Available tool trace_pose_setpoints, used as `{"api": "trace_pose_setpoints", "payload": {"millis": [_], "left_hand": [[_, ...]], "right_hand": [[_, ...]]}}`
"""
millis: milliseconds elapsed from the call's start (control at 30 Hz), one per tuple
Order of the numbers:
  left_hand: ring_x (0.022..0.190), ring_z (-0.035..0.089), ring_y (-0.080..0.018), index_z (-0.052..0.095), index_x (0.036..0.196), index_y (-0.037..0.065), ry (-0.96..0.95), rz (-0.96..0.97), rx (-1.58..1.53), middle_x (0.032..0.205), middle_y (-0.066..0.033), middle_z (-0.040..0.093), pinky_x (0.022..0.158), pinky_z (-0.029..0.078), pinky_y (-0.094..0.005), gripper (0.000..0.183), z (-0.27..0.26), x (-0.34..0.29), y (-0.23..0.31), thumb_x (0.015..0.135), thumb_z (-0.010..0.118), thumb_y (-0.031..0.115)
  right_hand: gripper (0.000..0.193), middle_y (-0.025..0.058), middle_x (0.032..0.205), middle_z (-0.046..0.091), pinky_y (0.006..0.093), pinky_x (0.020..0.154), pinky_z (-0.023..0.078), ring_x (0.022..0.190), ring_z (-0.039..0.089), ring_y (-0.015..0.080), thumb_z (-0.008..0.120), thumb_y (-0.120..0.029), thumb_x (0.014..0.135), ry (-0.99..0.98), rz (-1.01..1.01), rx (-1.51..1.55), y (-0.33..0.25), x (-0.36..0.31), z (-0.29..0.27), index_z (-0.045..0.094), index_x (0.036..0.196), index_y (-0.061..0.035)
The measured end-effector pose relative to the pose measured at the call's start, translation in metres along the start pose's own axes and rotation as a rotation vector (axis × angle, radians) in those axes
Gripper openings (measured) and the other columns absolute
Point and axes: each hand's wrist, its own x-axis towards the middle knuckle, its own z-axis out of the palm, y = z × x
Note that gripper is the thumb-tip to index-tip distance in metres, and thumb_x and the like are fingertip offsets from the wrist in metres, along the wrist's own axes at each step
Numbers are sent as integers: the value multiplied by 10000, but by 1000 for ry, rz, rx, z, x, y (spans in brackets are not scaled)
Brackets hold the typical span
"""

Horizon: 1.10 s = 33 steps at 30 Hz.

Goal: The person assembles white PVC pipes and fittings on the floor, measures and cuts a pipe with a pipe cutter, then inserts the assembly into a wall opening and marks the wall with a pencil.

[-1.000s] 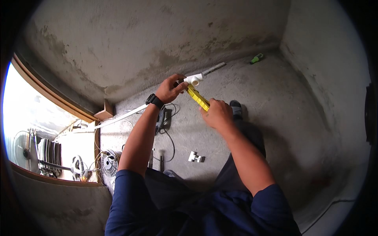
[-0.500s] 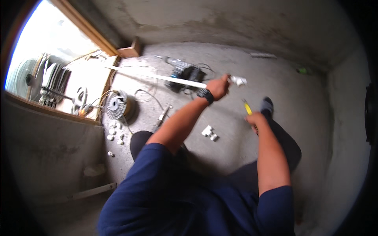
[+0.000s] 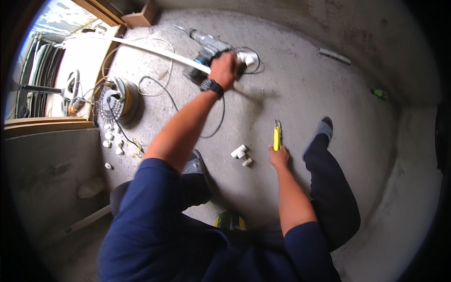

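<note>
My left hand (image 3: 224,70), with a black watch at the wrist, is closed around a long white plastic pipe (image 3: 164,53). The pipe slants from the window ledge at the upper left. A white pipe fitting (image 3: 249,58) shows at its near end, just past my fingers. Lower right, my right hand (image 3: 279,155) is closed on the lower end of a yellow-handled tool (image 3: 277,137) with a metal tip; its exact kind is unclear. Between my arms, a white tee fitting (image 3: 239,152) with a smaller white piece (image 3: 247,162) beside it lies on the concrete floor.
A hammer drill (image 3: 209,46) lies partly behind my left hand, its cord looping over the floor. Near the window stand a cable reel (image 3: 114,101) and several white fittings (image 3: 108,137). A white strip (image 3: 334,56) and a green object (image 3: 379,93) lie by the walls.
My left hand has moved left and farther away with the pipe, over the drill. My right hand has shifted left with the yellow-handled tool. The view has shifted, showing a green-and-yellow object below.
</note>
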Motion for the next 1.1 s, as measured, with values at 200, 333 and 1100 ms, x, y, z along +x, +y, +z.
{"api": "trace_pose_setpoints", "payload": {"millis": [200,333,1100], "left_hand": [[901,664,-381,610,1204,90,-181,134,53,1069,-155,652,783,540,-467,261,-70,-15,14,1010,590,264],[917,669,-367,617,1169,94,-280,89,67,1076,-145,632,780,551,-461,202,-110,-56,23,1004,576,202],[1193,601,-379,625,1310,57,-600,-871,-44,1279,-212,626,1043,492,-454,638,56,-307,75,805,784,415]], "right_hand": [[945,283,1508,389,598,1097,363,1369,403,461,710,-610,844,129,18,-386,-17,-28,16,367,1499,-23],[996,275,1530,372,631,1102,324,1383,393,450,701,-623,850,295,-130,-432,-38,-40,17,316,1547,-24],[406,33,912,676,304,672,532,749,604,128,746,-131,901,-729,29,789,-3,-28,-11,610,1275,-52]]}}
